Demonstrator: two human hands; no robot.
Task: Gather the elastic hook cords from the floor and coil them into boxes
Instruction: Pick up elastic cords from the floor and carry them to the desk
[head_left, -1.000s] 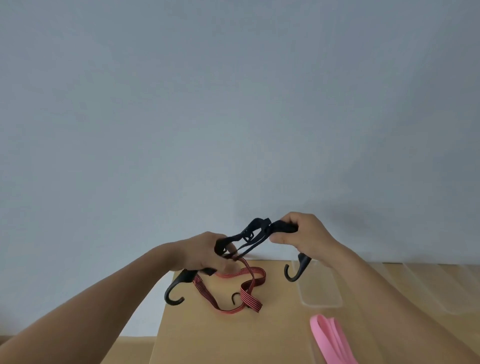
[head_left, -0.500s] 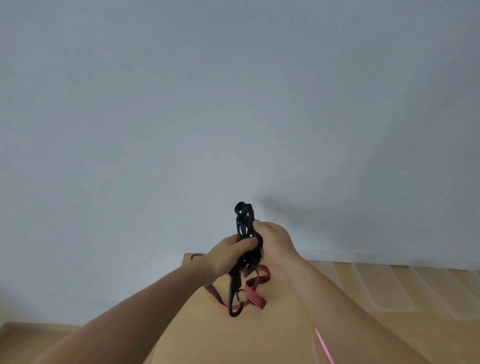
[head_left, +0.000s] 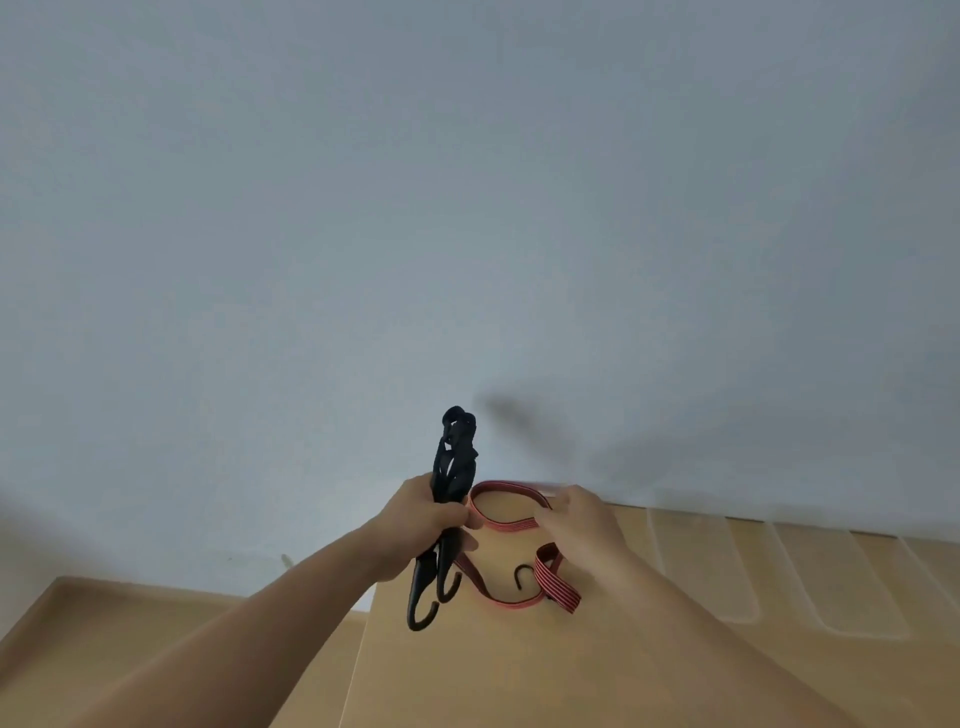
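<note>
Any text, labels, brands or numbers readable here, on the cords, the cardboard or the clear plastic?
None readable. The black cord in the left hand, the red cord, the cardboard and the clear plastic show no print or label in this view.

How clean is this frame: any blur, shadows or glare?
Head view: soft overall, with the right hand smeared by motion blur; the left hand and the black cord it grips look crisper. Light is even and glare-free; a faint, diffuse shadow lies on the wall behind the cord.
</note>
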